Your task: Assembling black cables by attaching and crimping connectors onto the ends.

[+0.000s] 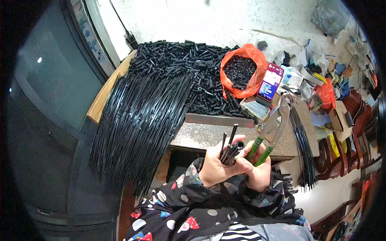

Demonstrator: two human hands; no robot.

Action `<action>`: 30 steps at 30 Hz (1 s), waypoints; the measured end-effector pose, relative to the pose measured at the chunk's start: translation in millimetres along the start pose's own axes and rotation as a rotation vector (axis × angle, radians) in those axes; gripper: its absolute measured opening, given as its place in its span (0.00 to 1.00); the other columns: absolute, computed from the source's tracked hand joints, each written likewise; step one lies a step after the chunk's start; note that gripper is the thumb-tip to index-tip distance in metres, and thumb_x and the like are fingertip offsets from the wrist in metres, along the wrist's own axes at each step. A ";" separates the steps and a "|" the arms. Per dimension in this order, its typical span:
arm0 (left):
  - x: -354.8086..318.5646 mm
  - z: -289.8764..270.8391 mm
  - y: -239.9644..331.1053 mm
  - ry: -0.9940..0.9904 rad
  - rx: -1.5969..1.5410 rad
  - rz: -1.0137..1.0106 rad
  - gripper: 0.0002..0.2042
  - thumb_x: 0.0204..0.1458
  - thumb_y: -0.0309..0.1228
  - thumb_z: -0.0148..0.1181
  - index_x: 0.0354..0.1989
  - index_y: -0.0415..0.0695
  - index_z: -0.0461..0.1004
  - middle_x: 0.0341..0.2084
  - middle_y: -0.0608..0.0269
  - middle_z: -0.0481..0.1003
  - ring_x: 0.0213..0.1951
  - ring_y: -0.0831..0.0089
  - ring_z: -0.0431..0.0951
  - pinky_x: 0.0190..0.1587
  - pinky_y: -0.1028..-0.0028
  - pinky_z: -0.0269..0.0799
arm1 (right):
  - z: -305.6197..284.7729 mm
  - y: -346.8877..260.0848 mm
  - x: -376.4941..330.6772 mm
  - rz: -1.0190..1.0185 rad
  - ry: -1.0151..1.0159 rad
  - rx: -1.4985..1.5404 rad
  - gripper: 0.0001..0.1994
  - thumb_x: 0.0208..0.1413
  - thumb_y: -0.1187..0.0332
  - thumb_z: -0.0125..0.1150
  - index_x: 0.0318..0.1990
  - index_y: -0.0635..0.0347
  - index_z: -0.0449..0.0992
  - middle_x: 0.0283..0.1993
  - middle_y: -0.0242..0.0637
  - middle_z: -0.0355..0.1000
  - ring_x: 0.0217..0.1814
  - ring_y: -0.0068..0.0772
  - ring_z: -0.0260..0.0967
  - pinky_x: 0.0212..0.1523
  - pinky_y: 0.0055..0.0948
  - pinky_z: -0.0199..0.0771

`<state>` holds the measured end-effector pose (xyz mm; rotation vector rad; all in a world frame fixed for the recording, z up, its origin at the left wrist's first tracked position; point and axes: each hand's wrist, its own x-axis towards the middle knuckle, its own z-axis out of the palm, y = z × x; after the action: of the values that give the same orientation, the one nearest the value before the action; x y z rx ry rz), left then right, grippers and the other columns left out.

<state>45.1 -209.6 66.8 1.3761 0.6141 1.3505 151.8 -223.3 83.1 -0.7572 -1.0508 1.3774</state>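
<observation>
Above my lap, my left hand is closed round several thin black rods that point up and away. One thicker black piece among them shows a round hollow end. Close beside it, my right hand grips pliers by their green handles, with the metal jaws pointing away from me. The handles stand slightly apart. My two hands meet at the thumbs, and the lower part of the rods is hidden by my fingers. Beyond them, a heap of short black tubes covers the far side of the table.
Long black rods hang over the table's left front edge. A red plastic bag holds small black rings. Beside it stands a lit phone. A second rod bundle lies at right, near clutter and a wooden chair.
</observation>
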 end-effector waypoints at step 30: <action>2.8 -48.4 18.9 0.029 0.144 -0.126 0.17 0.22 0.27 0.64 0.24 0.40 0.66 0.13 0.76 0.60 0.17 0.89 0.57 0.19 0.88 0.51 | -33.6 -2.8 -24.0 0.521 -0.659 -0.481 0.18 0.44 0.71 0.44 0.45 0.65 0.55 0.25 0.32 0.62 0.23 0.19 0.59 0.24 0.16 0.61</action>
<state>-4.8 -197.4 75.1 1.4099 0.8177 1.2473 186.0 -242.0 69.3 -0.9998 -1.8346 1.9172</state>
